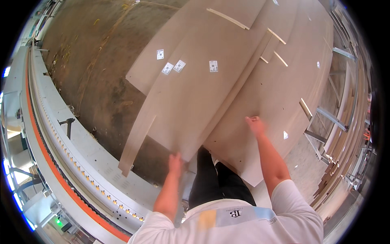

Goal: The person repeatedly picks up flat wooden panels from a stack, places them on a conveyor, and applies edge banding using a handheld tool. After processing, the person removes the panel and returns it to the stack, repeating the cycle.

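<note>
My left hand (175,163) hangs beside the near end of a long brown board (191,101). Motion smears its fingers, so whether it touches the board cannot be made out. My right hand (254,124) is over a wide brown panel (239,134) on the right, its fingers curled in and nothing showing in them. White printed labels (213,66) are stuck on the boards. A narrow brown strip (138,144) lies slantwise left of the long board, near my left hand.
On the left runs a long machine with an orange band (48,171) and a row of small yellow-tipped parts. Bare, stained floor (101,81) shows between it and the boards. Pale wood-edged strips (280,59) lie on the panels. Metal rack arms (331,118) and stacked long strips stand at right.
</note>
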Tool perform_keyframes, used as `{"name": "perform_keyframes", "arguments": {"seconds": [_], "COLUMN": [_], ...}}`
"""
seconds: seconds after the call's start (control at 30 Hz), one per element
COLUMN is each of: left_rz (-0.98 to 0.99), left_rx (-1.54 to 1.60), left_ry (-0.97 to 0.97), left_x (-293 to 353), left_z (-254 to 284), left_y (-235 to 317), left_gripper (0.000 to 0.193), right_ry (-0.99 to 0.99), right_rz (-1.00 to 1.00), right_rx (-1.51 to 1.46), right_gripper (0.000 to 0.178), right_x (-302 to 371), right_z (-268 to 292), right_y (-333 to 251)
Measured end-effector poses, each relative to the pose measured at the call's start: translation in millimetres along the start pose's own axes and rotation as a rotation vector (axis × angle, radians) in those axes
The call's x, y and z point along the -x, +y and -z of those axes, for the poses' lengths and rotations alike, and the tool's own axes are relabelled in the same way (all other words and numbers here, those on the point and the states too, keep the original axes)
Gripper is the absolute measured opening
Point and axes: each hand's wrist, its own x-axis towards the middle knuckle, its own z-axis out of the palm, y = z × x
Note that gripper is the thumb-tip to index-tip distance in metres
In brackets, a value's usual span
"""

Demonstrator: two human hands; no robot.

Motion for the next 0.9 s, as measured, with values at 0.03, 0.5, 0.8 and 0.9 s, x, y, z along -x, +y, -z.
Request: {"name": "perform_keyframes", "arguments": {"seconds": [0.03,0.5,0.8,0.9], "left_rz": [0.009,0.303,0.386,0.443], "left_rx": [-0.061,0.750,0.812,0.708], "left_ry": [0.220,-0.095,-0.192,-0.132], "left_x": [-7,-21,19,40], "left_z": [-4,-51,-74,-81], "left_y": [29,258,184,160], "left_gripper": [0.025,0.031,0.022,0.019], "right_ry": [-0.021,-0.069,-0.408,-0.493], "right_rz": [0.027,-0.146,-0.141,-0.124], "right_rx": [-0.039,-0.208,-0.646,-0.659], "right_gripper": [0.076,0.098,0.063,0.060], "right_x": [5,62,59,65], "right_z": [-13,-118,-122,-116], "right_y": [-12,-132,-63,-42]}}
